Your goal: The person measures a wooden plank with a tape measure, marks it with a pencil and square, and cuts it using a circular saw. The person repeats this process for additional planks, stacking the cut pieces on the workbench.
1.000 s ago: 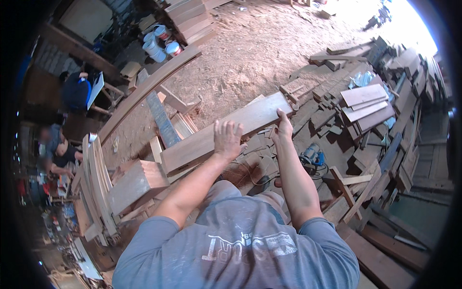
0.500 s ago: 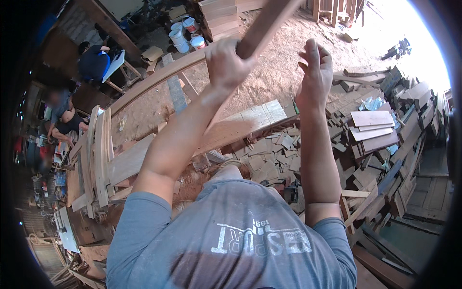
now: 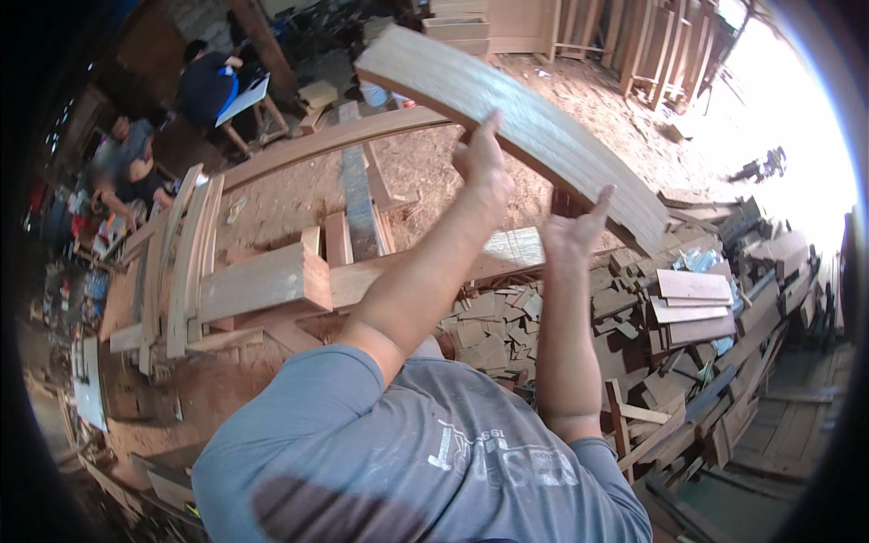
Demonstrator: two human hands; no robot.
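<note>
A wide, pale wooden board (image 3: pixel 534 127) is held up in front of me, slanting from upper left down to lower right. My left hand (image 3: pixel 486 163) grips its near edge around the middle, thumb on the upper face and the other fingers partly hidden. Closer to the board's right end, my right hand (image 3: pixel 577 228) holds the same edge from below, its thumb along the edge. Beneath my arms lies a long plank (image 3: pixel 507 249) on the work frame, and at its left a shorter, thick board (image 3: pixel 262 282) rests.
Several long narrow strips (image 3: pixel 192 262) lie at the left. Small wood offcuts (image 3: pixel 493 321) cover the ground below my arms, and a large scrap pile (image 3: pixel 706 348) rises at the right. Two people work at the far left, one beside a white panel (image 3: pixel 244 98).
The board was tilted steeply in my left hand alone, with my right hand free. Now it is turned broad face up, farther right, and my right hand has taken hold of it too.
</note>
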